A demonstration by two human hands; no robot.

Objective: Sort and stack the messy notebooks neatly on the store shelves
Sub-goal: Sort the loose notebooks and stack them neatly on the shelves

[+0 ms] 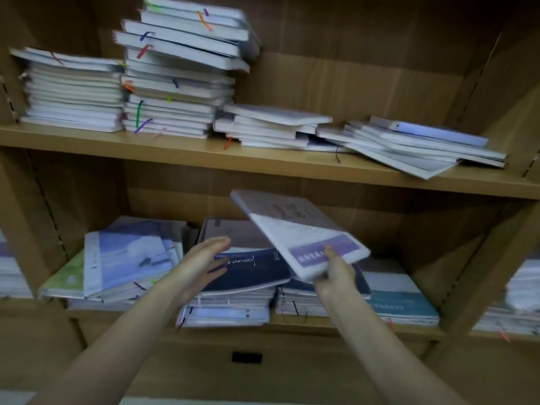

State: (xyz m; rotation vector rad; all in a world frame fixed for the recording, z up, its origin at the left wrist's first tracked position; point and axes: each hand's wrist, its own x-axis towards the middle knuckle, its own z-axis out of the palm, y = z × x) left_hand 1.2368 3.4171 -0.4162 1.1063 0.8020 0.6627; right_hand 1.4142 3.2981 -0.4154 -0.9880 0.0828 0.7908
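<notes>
From the head camera I see my right hand [336,273] pinching a white-and-purple notebook [298,232] by its near corner, thumb on top, holding it tilted in the air above the lower shelf [365,328]. My left hand [201,261] is relaxed, fingers straight, over a dark blue notebook [248,271] topping the middle pile. Uneven stacks [175,77] crowd the upper shelf [263,159].
</notes>
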